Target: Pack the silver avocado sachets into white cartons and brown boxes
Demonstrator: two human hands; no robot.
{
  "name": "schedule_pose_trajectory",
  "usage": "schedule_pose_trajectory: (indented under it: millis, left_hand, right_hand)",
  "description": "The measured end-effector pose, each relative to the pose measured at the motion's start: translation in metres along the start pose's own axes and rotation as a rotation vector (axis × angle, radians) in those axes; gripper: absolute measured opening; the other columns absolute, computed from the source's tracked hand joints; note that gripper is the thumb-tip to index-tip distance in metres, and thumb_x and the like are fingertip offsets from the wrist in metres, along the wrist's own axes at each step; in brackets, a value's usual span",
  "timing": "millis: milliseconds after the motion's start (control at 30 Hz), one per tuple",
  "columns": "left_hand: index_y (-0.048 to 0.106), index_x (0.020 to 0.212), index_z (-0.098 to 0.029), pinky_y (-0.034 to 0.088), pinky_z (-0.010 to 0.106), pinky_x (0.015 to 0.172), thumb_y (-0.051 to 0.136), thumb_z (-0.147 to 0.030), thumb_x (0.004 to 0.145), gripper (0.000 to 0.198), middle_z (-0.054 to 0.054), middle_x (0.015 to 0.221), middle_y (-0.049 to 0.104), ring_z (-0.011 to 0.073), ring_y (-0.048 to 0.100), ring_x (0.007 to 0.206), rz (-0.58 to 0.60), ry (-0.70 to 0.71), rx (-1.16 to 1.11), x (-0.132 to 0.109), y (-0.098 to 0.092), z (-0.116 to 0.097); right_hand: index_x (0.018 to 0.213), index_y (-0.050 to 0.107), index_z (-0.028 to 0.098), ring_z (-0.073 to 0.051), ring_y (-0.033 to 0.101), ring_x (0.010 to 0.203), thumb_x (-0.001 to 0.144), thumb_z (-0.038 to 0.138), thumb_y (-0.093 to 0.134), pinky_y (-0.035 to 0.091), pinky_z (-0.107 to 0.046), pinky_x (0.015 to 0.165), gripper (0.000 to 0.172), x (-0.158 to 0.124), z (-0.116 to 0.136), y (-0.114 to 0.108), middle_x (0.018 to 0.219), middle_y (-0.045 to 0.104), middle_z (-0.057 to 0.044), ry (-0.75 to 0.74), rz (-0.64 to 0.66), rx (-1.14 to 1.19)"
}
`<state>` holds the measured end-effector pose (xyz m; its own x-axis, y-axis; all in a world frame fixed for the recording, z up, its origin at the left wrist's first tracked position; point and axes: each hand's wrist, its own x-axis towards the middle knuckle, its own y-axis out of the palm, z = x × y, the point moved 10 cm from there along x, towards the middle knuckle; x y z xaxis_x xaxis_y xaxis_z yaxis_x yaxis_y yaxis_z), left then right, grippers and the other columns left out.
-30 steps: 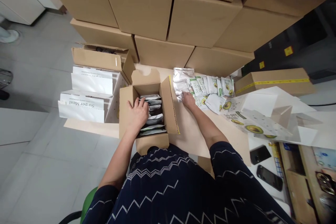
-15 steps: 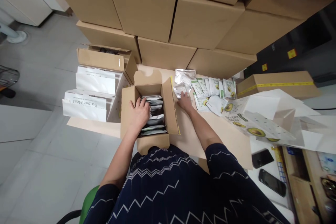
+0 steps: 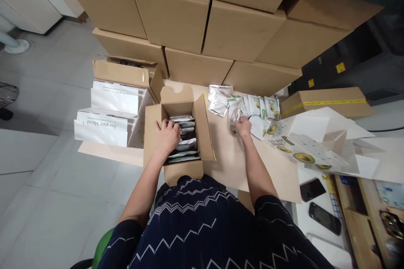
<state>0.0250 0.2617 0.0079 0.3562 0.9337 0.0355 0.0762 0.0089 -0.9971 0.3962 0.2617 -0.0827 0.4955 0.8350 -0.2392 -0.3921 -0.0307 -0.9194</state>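
Note:
An open cardboard box (image 3: 153,134) stands before me with a row of upright sachets (image 3: 186,145) inside. My left hand (image 3: 168,138) rests over its left wall, fingertips curled in against the sachets; whether it grips one I cannot make out. Over the pile to the right, my right hand (image 3: 243,126) is closed on a sachet (image 3: 236,114) blurred by motion. Behind it lie green-and-white sachets (image 3: 254,104) with avocado prints. Plain silver sachets (image 3: 219,100) lie to the right of the box, near its far corner.
Large cardboard boxes (image 3: 172,17) are stacked behind the table. White printed cartons (image 3: 102,128) stand at the left. To the right are an unfolded avocado carton (image 3: 290,149), a yellow-taped box (image 3: 334,101) and two dark phones (image 3: 325,217).
My right hand has moved right from the silver sachets and now holds a sachet. A printed sachet near that spot is no longer seen separately. My left hand stays at the box.

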Motion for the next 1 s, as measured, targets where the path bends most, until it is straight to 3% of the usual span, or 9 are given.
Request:
schedule_pose_trajectory:
  millis: [100, 200, 300, 400, 500, 633, 800, 1000]
  left_hand:
    - [0.068, 0.108, -0.019, 0.022, 0.074, 0.11, 0.034, -0.034, 0.1, 0.038, 0.017, 0.119, 0.068, 0.0411, 0.045, 0.131, 0.005, 0.0, -0.02, -0.001, 0.0, -0.001]
    - [0.068, 0.109, -0.02, 0.021, 0.073, 0.111, 0.034, -0.034, 0.1, 0.038, 0.017, 0.122, 0.067, 0.0413, 0.043, 0.135, 0.012, -0.008, -0.026, -0.001, 0.0, -0.001]
    - [0.068, 0.109, -0.019, 0.022, 0.075, 0.11, 0.033, -0.034, 0.1, 0.039, 0.018, 0.125, 0.066, 0.0427, 0.042, 0.136, 0.017, -0.01, -0.041, 0.0, 0.0, -0.001]
    - [0.068, 0.108, -0.018, 0.022, 0.075, 0.109, 0.034, -0.034, 0.1, 0.039, 0.018, 0.125, 0.066, 0.0437, 0.042, 0.136, 0.014, -0.011, -0.052, 0.0, 0.001, -0.001]
    - [0.068, 0.107, -0.018, 0.022, 0.075, 0.109, 0.034, -0.034, 0.101, 0.039, 0.017, 0.123, 0.067, 0.0436, 0.043, 0.135, 0.006, -0.018, -0.045, 0.0, 0.001, 0.001]
    - [0.069, 0.106, -0.018, 0.023, 0.074, 0.109, 0.035, -0.034, 0.101, 0.038, 0.016, 0.122, 0.067, 0.0436, 0.043, 0.134, 0.0, -0.012, -0.046, 0.0, 0.001, 0.0]
    - [0.069, 0.104, -0.019, 0.022, 0.073, 0.111, 0.035, -0.035, 0.1, 0.037, 0.016, 0.122, 0.067, 0.0424, 0.043, 0.134, -0.004, -0.023, -0.043, 0.0, 0.002, 0.001]
    - [0.069, 0.103, -0.017, 0.022, 0.073, 0.11, 0.035, -0.033, 0.1, 0.037, 0.017, 0.121, 0.067, 0.0429, 0.045, 0.132, 0.005, -0.017, -0.056, 0.0, 0.002, 0.001]
  right_hand:
    - [0.137, 0.052, 0.007, -0.024, 0.068, 0.103, 0.086, 0.028, 0.051, 0.055, -0.035, 0.087, 0.055, 0.001, 0.012, -0.05, 0.116, 0.07, -0.018, -0.043, -0.161, 0.493]
    - [0.14, 0.051, 0.015, -0.022, 0.065, 0.11, 0.086, 0.031, 0.054, 0.055, -0.037, 0.091, 0.056, -0.021, 0.062, -0.114, 0.124, 0.066, -0.014, -0.382, -0.267, 0.744]
    - [0.139, 0.053, 0.024, -0.02, 0.063, 0.113, 0.09, 0.036, 0.056, 0.052, -0.04, 0.097, 0.051, -0.063, 0.12, -0.171, 0.127, 0.064, -0.009, -0.682, -0.338, 0.729]
    - [0.129, 0.06, 0.025, -0.02, 0.064, 0.109, 0.094, 0.036, 0.054, 0.052, -0.038, 0.094, 0.037, -0.101, 0.181, -0.194, 0.123, 0.066, -0.007, -0.881, -0.303, 0.572]
    - [0.12, 0.063, 0.022, -0.02, 0.065, 0.103, 0.098, 0.031, 0.049, 0.05, -0.035, 0.091, 0.028, -0.13, 0.239, -0.185, 0.116, 0.069, -0.006, -1.048, -0.184, 0.328]
    - [0.125, 0.058, 0.019, -0.021, 0.063, 0.104, 0.099, 0.019, 0.042, 0.045, -0.032, 0.089, 0.03, -0.152, 0.293, -0.151, 0.114, 0.069, -0.009, -1.183, -0.044, -0.011]
    - [0.123, 0.056, 0.014, -0.025, 0.063, 0.106, 0.099, 0.011, 0.037, 0.043, -0.037, 0.09, 0.031, -0.163, 0.333, -0.1, 0.113, 0.069, -0.014, -1.248, 0.055, -0.326]
    - [0.122, 0.055, 0.016, -0.028, 0.067, 0.108, 0.101, 0.014, 0.037, 0.049, -0.039, 0.088, 0.027, -0.15, 0.358, -0.011, 0.117, 0.071, -0.015, -1.264, 0.223, -0.535]
